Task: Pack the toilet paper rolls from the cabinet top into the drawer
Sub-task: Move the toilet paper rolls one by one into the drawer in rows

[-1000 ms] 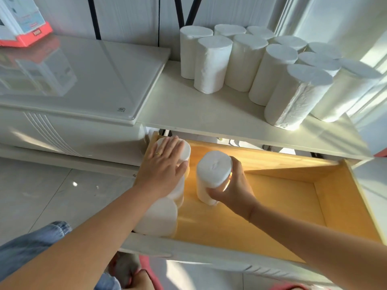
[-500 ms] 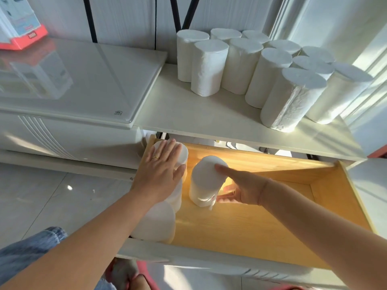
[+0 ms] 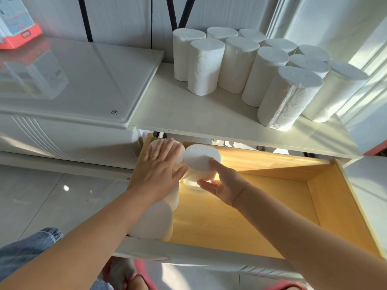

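Several white toilet paper rolls (image 3: 247,65) stand upright in a cluster on the white cabinet top (image 3: 188,114). Below it the wooden drawer (image 3: 261,216) is pulled open. Along its left wall stands a row of rolls; the nearest roll (image 3: 150,222) is at the front corner. My left hand (image 3: 161,166) lies flat, fingers spread, on top of the rolls at the back left. Beside them stands one more roll (image 3: 199,158). My right hand (image 3: 222,181) is loosely open against that roll's right side, fingertips touching it.
A glossy white appliance top (image 3: 73,80) adjoins the cabinet on the left, with a red-based box (image 3: 16,28) at its far corner. The drawer's white front edge (image 3: 188,256) is near me. My jeans-clad knee (image 3: 27,245) and a red slipper are below.
My right hand set the roll down upright, released its grip and pushed it left against the row. My left hand stayed pressed on the back rolls.
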`<state>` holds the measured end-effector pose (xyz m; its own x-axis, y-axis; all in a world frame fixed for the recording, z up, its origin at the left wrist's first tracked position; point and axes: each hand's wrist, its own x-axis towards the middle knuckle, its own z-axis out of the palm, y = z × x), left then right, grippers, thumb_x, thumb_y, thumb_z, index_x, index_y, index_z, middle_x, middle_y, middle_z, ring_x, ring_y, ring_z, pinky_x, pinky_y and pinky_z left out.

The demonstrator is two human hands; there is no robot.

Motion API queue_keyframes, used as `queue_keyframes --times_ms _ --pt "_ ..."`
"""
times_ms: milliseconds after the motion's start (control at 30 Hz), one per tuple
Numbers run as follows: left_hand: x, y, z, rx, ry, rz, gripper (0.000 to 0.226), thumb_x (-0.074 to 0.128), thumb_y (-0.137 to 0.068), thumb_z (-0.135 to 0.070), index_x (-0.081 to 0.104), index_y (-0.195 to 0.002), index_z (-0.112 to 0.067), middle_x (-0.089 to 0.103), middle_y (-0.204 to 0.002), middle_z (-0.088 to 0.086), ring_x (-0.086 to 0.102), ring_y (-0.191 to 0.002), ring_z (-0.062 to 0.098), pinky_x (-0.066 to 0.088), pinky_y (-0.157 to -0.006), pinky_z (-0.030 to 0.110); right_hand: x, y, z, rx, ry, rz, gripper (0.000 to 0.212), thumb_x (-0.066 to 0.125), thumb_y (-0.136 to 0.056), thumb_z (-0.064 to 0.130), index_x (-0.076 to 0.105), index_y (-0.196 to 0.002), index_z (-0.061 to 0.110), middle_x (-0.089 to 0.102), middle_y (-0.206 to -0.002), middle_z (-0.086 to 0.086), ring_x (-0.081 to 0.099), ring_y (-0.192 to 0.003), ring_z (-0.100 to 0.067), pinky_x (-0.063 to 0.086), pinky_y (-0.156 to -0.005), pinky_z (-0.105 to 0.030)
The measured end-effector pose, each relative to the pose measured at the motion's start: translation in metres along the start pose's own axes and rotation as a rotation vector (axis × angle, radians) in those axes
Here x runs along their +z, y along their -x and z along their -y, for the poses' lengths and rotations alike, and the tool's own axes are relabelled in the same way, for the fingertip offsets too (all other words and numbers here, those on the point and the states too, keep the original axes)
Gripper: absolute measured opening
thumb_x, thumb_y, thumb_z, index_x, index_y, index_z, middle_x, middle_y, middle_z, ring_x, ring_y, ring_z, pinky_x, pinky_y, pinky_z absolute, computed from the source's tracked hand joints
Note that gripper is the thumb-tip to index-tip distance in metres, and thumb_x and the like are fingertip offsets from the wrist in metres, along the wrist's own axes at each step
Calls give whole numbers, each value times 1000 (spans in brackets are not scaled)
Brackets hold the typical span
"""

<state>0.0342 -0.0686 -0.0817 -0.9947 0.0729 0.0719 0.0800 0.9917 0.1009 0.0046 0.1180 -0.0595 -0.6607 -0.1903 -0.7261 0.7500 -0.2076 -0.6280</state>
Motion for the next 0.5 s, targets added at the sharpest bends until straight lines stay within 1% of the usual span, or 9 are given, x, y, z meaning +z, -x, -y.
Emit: queue_keyframes --times_ms 33,67,133,200,233,267,333,400,500 --pt "0 0 -2 5 18 5 69 7 -88 -62 2 -148 -29 -6 -159 -5 -11 -144 15 -7 -116 39 -6 3 6 -33 178 -19 28 59 -93 32 49 -107 9 51 -115 -16 59 -107 -39 54 -91 -44" --pt "0 -1 -5 9 48 13 68 10 -89 -61 1 -148 -30 -7 -159 -5 -13 -144 14 -10 -114 38 -12 7 12 -126 374 -85 27 55 -95 35 52 -103 9 55 -114 -18 60 -105 -38 52 -93 -47" --pt "0 -2 -11 30 88 34 67 12 -90 -61 0 -149 -30 -10 -158 -6 -16 -143 13 -13 -113 37 -30 13 29 -477 629 -337 28 55 -94 36 59 -94 9 65 -105 -18 64 -99 -35 50 -93 -52" --pt "1 -4 -16 69 76 49 68 9 -90 -61 -3 -149 -29 -11 -158 -5 -17 -143 13 -12 -115 39 -46 23 52 -840 618 -569 25 63 -88 35 58 -97 12 64 -95 -8 62 -86 -23 50 -90 -47" --pt "1 -5 -18 84 65 55 69 8 -90 -61 -5 -149 -28 -11 -158 -5 -17 -143 14 -11 -116 40 -53 27 65 -976 565 -658 32 67 -85 35 55 -104 12 59 -97 -5 57 -86 -19 49 -90 -43" --pt "1 -6 -20 92 55 62 70 7 -89 -61 -7 -149 -28 -11 -158 -5 -18 -143 14 -11 -116 41 -60 27 79 -1072 515 -727 45 70 -82 35 51 -114 10 53 -104 -5 54 -91 -19 46 -92 -40" --pt "2 -7 -23 91 40 73 71 5 -88 -62 -10 -148 -28 -13 -158 -6 -19 -142 14 -11 -116 42 -70 19 109 -1110 458 -806 75 74 -76 40 36 -134 9 44 -126 -10 48 -115 -24 39 -103 -37" --pt "2 -7 -25 85 40 79 70 7 -89 -61 -11 -148 -28 -13 -158 -7 -19 -142 14 -11 -116 43 -70 7 134 -1058 405 -801 96 75 -72 44 22 -146 12 32 -144 -14 36 -134 -27 31 -112 -37" --pt "2 -8 -27 88 42 63 68 14 -92 -58 -8 -148 -27 -11 -158 -5 -17 -143 15 -8 -116 44 -59 -10 154 -1076 314 -773 108 77 -65 44 15 -149 16 30 -149 -8 32 -139 -25 29 -110 -30"
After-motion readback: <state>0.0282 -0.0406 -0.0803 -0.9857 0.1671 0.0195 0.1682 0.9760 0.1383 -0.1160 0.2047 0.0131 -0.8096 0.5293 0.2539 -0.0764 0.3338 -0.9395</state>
